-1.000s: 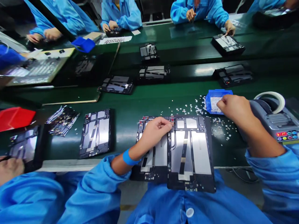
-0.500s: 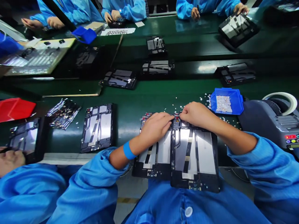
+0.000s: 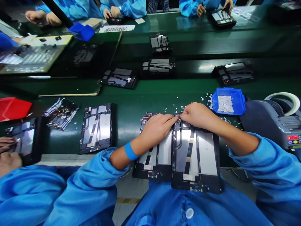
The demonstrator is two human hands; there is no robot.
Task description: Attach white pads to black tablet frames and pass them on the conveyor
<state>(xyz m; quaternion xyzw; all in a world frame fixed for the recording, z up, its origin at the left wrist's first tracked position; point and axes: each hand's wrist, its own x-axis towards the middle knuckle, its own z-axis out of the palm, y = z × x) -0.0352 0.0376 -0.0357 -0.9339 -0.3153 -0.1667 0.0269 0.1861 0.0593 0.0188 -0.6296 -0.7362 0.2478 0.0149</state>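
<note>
Two opened tablets with silver batteries and black flat cables lie side by side in front of me: the right tablet (image 3: pixel 207 153) and the left tablet (image 3: pixel 164 155). My left hand (image 3: pixel 157 128) reaches across the left one, its fingers together and bent. Its index fingertip is at the top left corner of the right tablet, by a small red-marked part. Close beside that fingertip, my right hand (image 3: pixel 196 114) is closed in a pinch at the tablet's top edge. Whatever either hand's fingertips hold is too small or hidden to make out.
Right of my hands are a blue bin (image 3: pixel 228 102) of small white pieces and a grey tape dispenser (image 3: pixel 265 119). Leftward lie another opened tablet (image 3: pixel 97 128), a pile of strip-like parts (image 3: pixel 61 113) and a red bin (image 3: pixel 14 108). Co-workers' hands show across the bench and at left.
My left index fingertip has slid slightly right, onto the tablet's corner part. My right hand has barely moved. Across the bench, a co-worker's tilted tablet has come down and leftward.
</note>
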